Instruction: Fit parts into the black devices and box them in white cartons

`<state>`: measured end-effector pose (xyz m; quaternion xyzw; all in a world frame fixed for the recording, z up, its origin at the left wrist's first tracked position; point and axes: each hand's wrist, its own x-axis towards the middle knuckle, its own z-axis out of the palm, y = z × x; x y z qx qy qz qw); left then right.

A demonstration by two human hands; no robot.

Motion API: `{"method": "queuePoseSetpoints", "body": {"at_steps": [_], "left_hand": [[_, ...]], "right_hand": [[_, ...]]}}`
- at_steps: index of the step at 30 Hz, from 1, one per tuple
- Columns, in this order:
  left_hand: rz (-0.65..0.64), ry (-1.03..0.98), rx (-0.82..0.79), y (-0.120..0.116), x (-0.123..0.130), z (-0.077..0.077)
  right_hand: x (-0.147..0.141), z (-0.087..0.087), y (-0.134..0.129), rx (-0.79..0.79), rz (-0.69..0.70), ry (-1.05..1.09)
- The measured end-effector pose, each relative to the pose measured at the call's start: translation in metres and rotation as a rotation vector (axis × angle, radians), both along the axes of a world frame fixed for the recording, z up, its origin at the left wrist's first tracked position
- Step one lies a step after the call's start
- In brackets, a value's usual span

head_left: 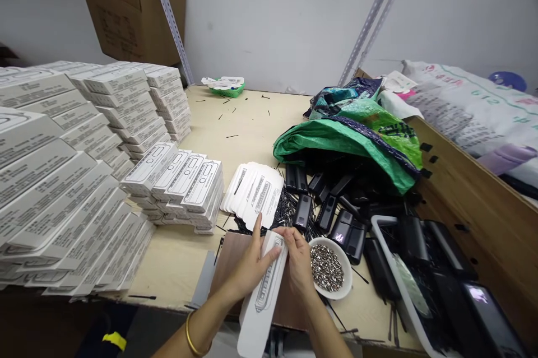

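Note:
A long white printed carton is held in both hands over a brown board at the table's front. My left hand grips its left side, the thumb on the printed face and the index finger stretched upward. The fingers of my right hand pinch the carton's top right corner. Just beyond lies a fanned pile of flat white cards with printed drawings. To the right of my right hand stands a white bowl full of small shiny metal pieces.
Stacked white boxes fill the left, with a lower stack nearer the middle. Black devices and a green sack lie right. A white bin holds more devices beside a wooden board. A green basket stands behind.

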<state>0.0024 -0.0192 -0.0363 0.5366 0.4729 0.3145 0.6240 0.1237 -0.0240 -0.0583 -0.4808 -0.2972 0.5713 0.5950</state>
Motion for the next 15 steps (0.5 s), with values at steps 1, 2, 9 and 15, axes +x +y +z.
{"method": "queuePoseSetpoints", "body": {"at_steps": [1, 2, 9, 15], "left_hand": [[0.000, -0.023, -0.017, 0.003, -0.001, 0.000], [0.007, -0.051, -0.044, 0.007, -0.002, 0.000], [-0.081, -0.112, 0.083, -0.003, -0.008, -0.003], [0.127, 0.091, 0.515, -0.006, -0.012, -0.001]], "right_hand": [[-0.001, 0.000, -0.002, 0.028, -0.001, -0.051], [0.000, 0.001, -0.004, 0.048, 0.008, -0.098], [0.011, -0.002, 0.005, -0.048, -0.225, 0.038], [0.013, -0.005, 0.019, 0.000, 0.064, -0.465]]}}
